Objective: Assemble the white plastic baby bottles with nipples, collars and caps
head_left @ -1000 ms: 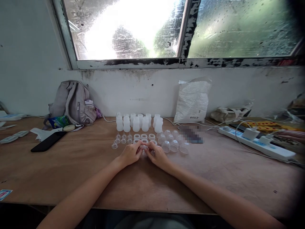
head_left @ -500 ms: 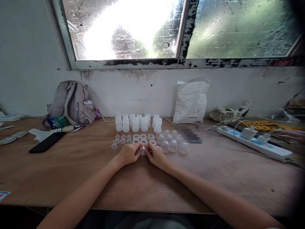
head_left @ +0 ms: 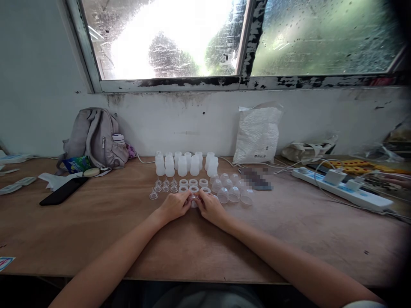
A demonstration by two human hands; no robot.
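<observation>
Between the fingertips of both hands is a clear ridged bottle ring (head_left: 194,204), low over the table and mostly covered. My left hand (head_left: 175,205) pinches its left side. My right hand (head_left: 210,207) closes on the opposite side, with fingers reaching over the top. Just behind the hands lie white screw rings (head_left: 203,182) in rows. Several clear bottle nipples (head_left: 165,184) stand to the left of them. Domed translucent caps (head_left: 234,195) are grouped at the right. Frosted baby bottles (head_left: 182,166) stand upright at the back.
A grey backpack (head_left: 96,139) and a black phone (head_left: 64,191) are at left on the wooden table (head_left: 192,252). A white plastic bag (head_left: 257,134) leans on the wall. At right are a white power strip (head_left: 343,190), cables and another person's hand (head_left: 398,180).
My right fingers have come further over the top of the ring, closer to the left fingertips. At the far right, the other person's hand has shifted slightly. The laid-out parts are unmoved.
</observation>
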